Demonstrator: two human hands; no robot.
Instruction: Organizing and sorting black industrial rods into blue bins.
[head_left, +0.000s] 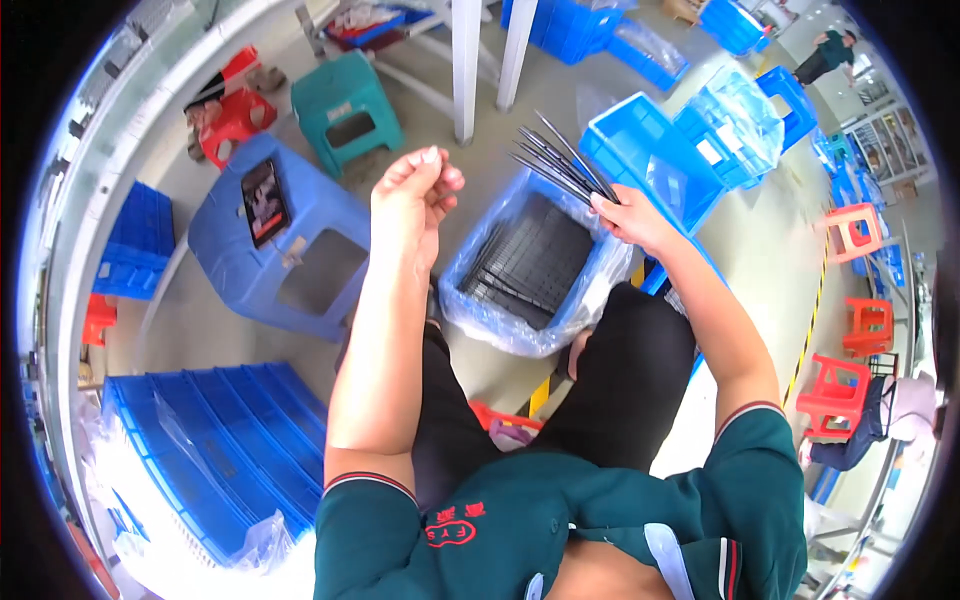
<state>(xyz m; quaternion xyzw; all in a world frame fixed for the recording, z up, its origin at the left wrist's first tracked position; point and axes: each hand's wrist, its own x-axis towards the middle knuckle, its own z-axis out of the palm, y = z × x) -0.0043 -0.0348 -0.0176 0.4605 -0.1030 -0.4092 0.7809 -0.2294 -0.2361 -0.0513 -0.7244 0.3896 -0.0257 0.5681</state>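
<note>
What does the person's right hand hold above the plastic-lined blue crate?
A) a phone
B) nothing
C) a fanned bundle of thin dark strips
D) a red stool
C: the right hand grips a fanned bundle of thin dark strips over the plastic-lined blue crate, which holds stacked dark sheets.

Floor [760, 240]: I see bare grey concrete.
Blue crate [530, 262]: lined with plastic, full of dark strips, on it.
Stools: a blue stool [285, 240] bearing a phone [264, 201]; a green stool [346, 108] behind.
</note>
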